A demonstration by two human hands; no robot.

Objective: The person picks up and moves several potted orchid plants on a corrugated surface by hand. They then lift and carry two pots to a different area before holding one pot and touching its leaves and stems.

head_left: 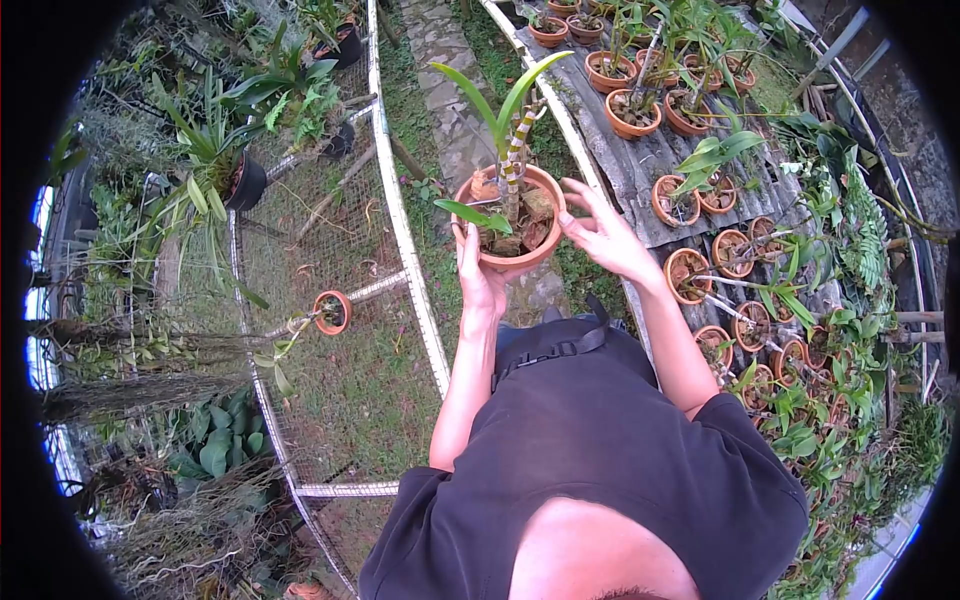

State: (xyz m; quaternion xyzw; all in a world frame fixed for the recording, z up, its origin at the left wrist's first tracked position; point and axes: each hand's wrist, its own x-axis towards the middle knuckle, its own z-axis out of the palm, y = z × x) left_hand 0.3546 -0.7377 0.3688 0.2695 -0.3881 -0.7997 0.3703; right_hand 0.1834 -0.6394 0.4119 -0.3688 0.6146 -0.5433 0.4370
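A round terracotta pot (522,262) is held up in front of my body, between both hands. In it grows an orchid-like plant (514,150) with a striped, banded cane and long green leaves, set among brown chunks. A small pale tag (488,211) is by the pot's left inner side. My left hand (482,282) grips the pot from the lower left, its thumb on the outer wall and its other fingers partly hidden underneath. At the right rim, my right hand (603,236) steadies the pot with its fingertips against the edge.
To my right, a grey corrugated bench (640,205) bears several potted plants (688,275). On my left is a white-framed wire mesh rack (411,280) with a small tilted pot (332,313) on it. A black hanging pot (246,183) is farther left. A stone path (450,90) runs ahead.
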